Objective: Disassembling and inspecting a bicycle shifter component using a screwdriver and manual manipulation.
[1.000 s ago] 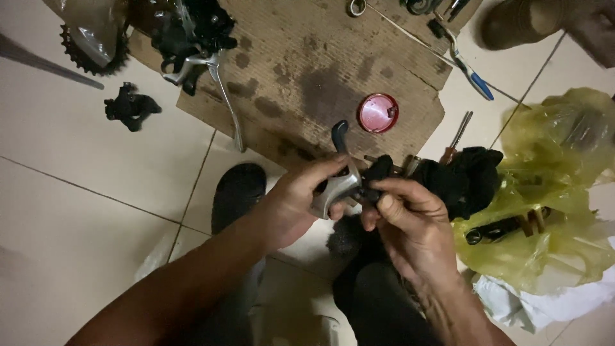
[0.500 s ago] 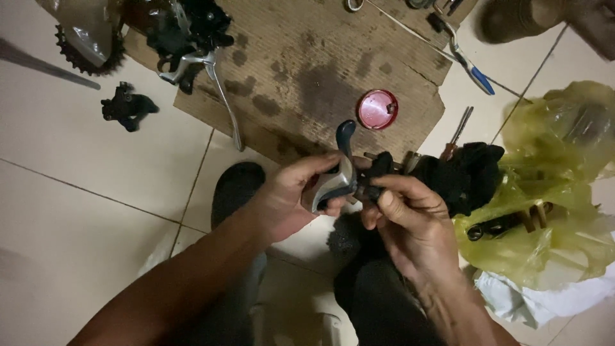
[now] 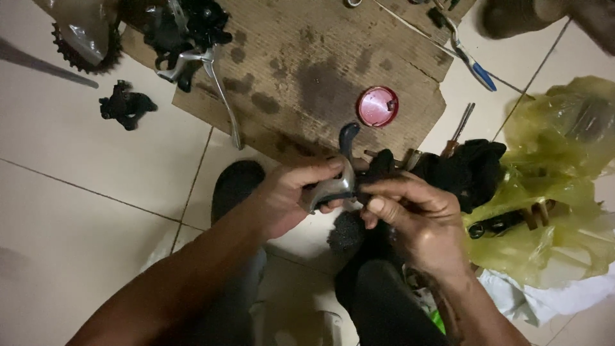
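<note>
Both hands are wrapped around a silver brake lever [image 3: 333, 182] with a dark tip, held above the tiled floor [image 3: 83, 218] just in front of the stained cardboard sheet [image 3: 307, 77]. Left hand [image 3: 291, 198] grips the lever body, right hand [image 3: 416, 214] pinches the black part at its end. Red round lid [image 3: 377, 106] sits on the cardboard, yellow plastic bag [image 3: 557, 192] off to the right.

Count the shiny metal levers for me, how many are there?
2: one brake lever gripped by the left hand, another lever lying across the cardboard's edge, upper left. More may hide in the yellow bag.
</note>
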